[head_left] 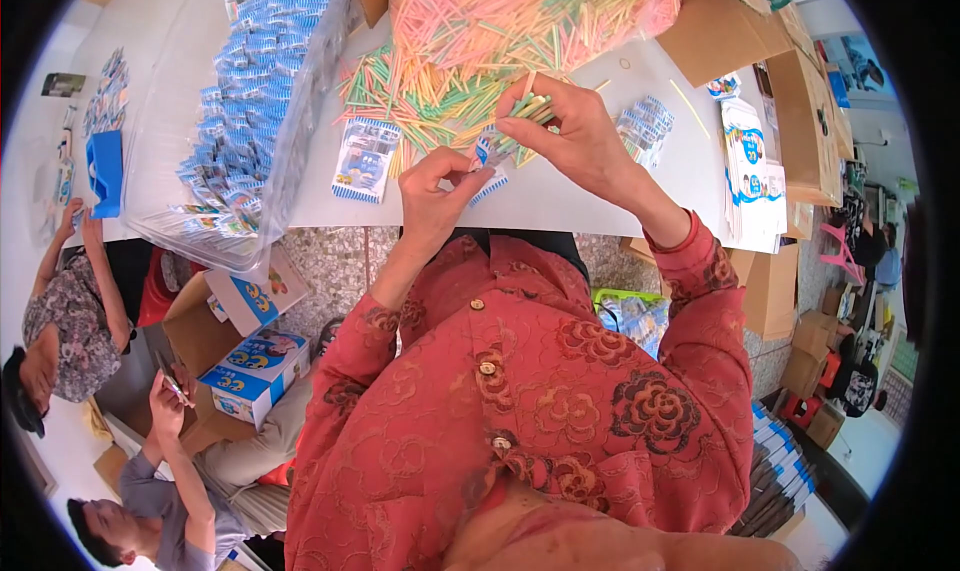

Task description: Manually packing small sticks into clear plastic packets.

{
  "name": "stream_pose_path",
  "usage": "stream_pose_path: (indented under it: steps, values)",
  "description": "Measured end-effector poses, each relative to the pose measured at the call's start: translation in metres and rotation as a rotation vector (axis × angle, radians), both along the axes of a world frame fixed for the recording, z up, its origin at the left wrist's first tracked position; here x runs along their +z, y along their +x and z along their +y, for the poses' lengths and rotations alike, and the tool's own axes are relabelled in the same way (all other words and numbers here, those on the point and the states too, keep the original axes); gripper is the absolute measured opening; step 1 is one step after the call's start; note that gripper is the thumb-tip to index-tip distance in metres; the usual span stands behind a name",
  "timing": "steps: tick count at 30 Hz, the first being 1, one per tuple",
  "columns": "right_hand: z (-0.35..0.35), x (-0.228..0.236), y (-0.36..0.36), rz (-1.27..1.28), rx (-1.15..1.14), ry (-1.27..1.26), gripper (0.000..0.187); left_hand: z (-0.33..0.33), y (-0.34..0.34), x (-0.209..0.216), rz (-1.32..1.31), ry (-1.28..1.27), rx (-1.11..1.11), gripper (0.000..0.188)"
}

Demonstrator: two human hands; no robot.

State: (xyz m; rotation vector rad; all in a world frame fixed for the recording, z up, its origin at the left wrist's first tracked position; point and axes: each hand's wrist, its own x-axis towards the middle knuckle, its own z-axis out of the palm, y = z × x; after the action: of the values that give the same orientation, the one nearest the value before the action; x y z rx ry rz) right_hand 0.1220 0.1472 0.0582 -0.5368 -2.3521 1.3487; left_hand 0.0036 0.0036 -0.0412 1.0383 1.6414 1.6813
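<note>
My left hand (pixel 432 199) pinches a small blue-and-white packet (pixel 488 186) near the table's front edge. In my right hand (pixel 582 143) is a small bunch of pastel sticks (pixel 538 109), gripped between thumb and fingers just above the packet. The packet's opening is partly hidden by my fingers, so I cannot tell whether any stick is inside it. Beyond both hands spreads a loose pile of pink, green and yellow sticks (pixel 430 96). Flat blue-and-white packets (pixel 365 161) lie left of my left hand, and more packets (pixel 645 129) lie right of my right hand.
A clear plastic bin (pixel 268 249) full of packets stands on the left. At the back is a large bag of sticks (pixel 530 11). Cardboard boxes (pixel 805 131) and printed packaging (pixel 748 166) line the right side. Two other people sit at the left, one holding a phone (pixel 178 386).
</note>
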Motion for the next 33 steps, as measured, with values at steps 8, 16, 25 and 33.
stream_pose_path:
  steps: [8,16,25,33]
  values:
    - [0.008,0.001,-0.001,-0.056,-0.002,-0.170,0.011,-0.002,-0.004,0.003,0.159,0.039,-0.032,0.016]
    - [0.000,-0.001,-0.004,-0.028,0.100,0.038,0.010,0.004,-0.001,0.002,0.097,0.029,-0.009,0.015]
    - [0.002,-0.004,-0.008,0.016,0.097,0.129,0.013,0.011,-0.001,-0.002,0.083,0.048,0.046,0.014]
    - [0.019,-0.025,-0.019,0.115,0.022,-0.004,0.021,0.028,-0.009,-0.010,-0.013,0.079,0.041,0.013]
